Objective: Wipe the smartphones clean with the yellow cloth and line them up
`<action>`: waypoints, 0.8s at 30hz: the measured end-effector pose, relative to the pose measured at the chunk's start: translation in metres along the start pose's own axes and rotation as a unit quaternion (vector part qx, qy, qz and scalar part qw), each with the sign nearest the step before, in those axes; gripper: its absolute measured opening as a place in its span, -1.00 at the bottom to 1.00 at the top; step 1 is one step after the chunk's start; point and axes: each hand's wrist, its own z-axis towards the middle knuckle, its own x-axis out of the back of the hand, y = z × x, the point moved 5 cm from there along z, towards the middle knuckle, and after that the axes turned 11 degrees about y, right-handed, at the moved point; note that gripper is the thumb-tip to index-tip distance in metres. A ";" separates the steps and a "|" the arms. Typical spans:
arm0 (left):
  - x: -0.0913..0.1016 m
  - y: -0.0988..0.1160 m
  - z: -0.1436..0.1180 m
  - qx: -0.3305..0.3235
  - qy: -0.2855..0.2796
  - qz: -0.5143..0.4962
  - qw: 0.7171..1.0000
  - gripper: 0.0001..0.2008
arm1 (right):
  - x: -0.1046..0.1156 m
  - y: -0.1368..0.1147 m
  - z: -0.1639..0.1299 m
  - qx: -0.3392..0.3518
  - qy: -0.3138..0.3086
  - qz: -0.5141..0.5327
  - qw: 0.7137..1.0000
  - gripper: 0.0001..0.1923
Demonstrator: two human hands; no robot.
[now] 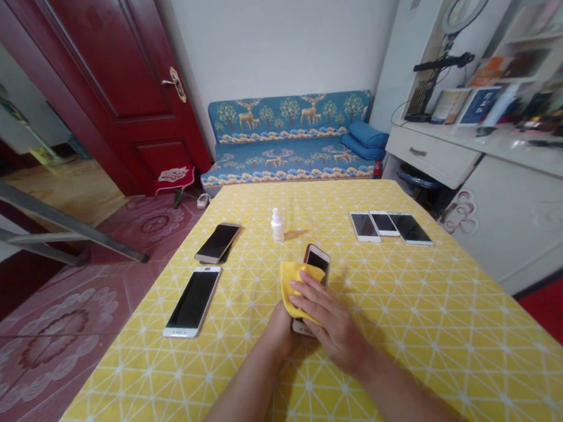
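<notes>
From close above the table (455, 327), the head view faces forward and down, seemingly blurred at right.

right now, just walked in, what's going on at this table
A person's right hand presses a yellow cloth over the front of a phone, with the left hand at its near left edge, fingers mostly hidden. Beyond them a white bottle stands on the tablecloth. Other phones lie to the left, three more phones to the right.
</notes>
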 end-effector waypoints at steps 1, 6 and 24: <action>0.002 -0.004 0.000 -0.013 0.011 -0.002 1.000 -0.59 | -0.002 -0.002 0.000 0.002 -0.007 0.005 1.000 -0.49; 0.017 -0.011 -0.001 -0.071 0.058 -0.006 0.996 -0.53 | -0.007 -0.012 0.002 0.020 -0.040 0.025 0.999 -0.49; 0.002 0.039 0.000 -0.075 -0.011 -0.075 0.994 -0.56 | 0.006 0.010 -0.005 0.015 0.010 -0.105 0.994 -0.46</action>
